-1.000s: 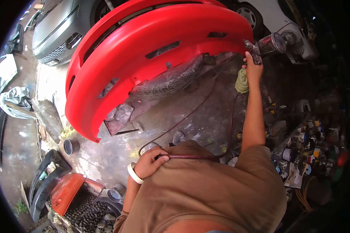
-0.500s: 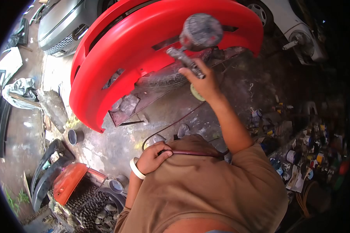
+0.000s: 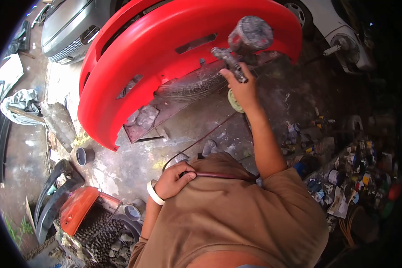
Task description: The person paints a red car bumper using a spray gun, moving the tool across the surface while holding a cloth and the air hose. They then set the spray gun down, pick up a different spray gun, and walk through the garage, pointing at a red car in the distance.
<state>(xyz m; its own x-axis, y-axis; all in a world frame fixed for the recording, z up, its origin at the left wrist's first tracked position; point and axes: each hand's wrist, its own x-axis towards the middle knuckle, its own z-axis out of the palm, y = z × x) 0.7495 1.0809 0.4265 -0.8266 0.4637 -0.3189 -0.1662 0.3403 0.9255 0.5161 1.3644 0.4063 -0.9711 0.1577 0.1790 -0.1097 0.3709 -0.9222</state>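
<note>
My right hand (image 3: pixel 244 89) is closed round a dark, paint-stained spray gun (image 3: pixel 229 64) with a round grey cup (image 3: pixel 253 34) on top. The gun is in front of a glossy red car bumper (image 3: pixel 165 40), near its lower right part. At my waist, my left hand (image 3: pixel 173 180) grips a dark red hose (image 3: pixel 219 176) that runs across my brown shirt. A white band (image 3: pixel 155 193) circles my left wrist.
A tire (image 3: pixel 192 87) lies beneath the bumper. A grey car (image 3: pixel 71 31) is at the upper left and a light car (image 3: pixel 330 22) at the upper right. Cans and clutter (image 3: pixel 335 177) cover the right floor. A dark cup (image 3: pixel 85 156) and an orange part (image 3: pixel 79 210) are at left.
My right hand has moved right with the spray gun, along the red bumper. My left hand has stayed at my waist on the hose.
</note>
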